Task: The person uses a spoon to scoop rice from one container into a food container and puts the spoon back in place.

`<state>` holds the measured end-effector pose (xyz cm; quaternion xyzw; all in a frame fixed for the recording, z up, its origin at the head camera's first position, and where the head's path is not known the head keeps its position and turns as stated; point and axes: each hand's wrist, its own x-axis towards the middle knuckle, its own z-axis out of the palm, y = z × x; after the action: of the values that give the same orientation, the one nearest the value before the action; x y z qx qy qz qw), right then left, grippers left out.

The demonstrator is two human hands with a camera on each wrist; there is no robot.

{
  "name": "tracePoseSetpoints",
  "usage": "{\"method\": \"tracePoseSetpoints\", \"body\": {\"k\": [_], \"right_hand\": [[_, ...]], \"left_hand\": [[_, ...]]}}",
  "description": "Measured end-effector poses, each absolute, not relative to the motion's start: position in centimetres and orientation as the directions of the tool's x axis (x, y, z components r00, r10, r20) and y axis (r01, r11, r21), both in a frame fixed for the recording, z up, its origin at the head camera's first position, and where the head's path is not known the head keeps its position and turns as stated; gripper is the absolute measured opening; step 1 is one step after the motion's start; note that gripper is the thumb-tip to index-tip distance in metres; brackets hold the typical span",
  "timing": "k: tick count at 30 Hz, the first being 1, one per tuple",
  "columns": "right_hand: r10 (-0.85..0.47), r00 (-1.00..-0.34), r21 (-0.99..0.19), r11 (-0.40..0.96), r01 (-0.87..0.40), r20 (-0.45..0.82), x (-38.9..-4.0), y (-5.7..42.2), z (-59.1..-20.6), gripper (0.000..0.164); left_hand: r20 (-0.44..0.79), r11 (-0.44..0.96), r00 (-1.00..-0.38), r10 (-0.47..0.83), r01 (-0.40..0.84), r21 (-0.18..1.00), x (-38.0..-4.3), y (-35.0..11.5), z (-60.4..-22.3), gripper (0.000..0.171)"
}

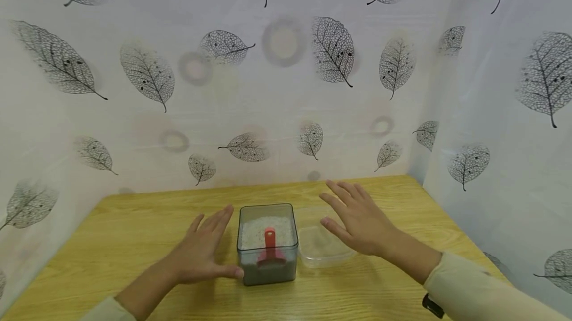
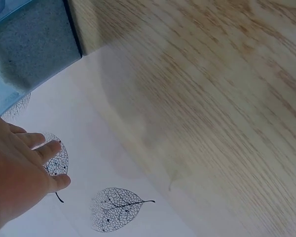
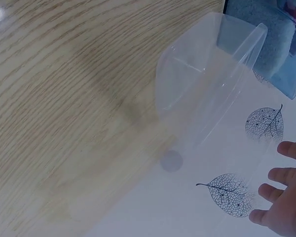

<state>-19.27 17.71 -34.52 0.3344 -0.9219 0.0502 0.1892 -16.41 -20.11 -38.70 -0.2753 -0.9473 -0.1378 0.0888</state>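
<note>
gray box sits on the yellow wooden table, just left of a clear tub, with pale grains and a red scoop inside. the left hand is wide, with its thumb out, at the left side of the box, but i cannot tell if the thumb touches it. the right hand is wide too, up near the tub.
</note>
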Motion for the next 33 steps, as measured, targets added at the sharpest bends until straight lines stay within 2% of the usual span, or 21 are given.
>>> {"method": "tracePoseSetpoints", "body": {"k": [12,21,33], "right_hand": [[-0.641,-0.651,0.051,0.728,-0.684,0.408,-18.4,15.7,-34.2,0.054],[-0.664,-0.638,0.056,0.709,-0.703,0.391,-18.0,14.1,-33.9,0.053],[-0.690,-0.627,0.055,0.687,-0.724,0.362,-17.8,11.9,-34.0,0.056]], "left_hand": [[0.219,0.812,-0.855,0.470,0.516,0.273,-16.6,-19.2,-38.8,0.130],[0.188,0.815,-0.877,0.442,0.480,0.325,-16.9,-18.4,-39.3,0.133],[0.249,0.761,-0.850,0.464,0.526,0.379,-17.5,-17.5,-40.6,0.127]]}}
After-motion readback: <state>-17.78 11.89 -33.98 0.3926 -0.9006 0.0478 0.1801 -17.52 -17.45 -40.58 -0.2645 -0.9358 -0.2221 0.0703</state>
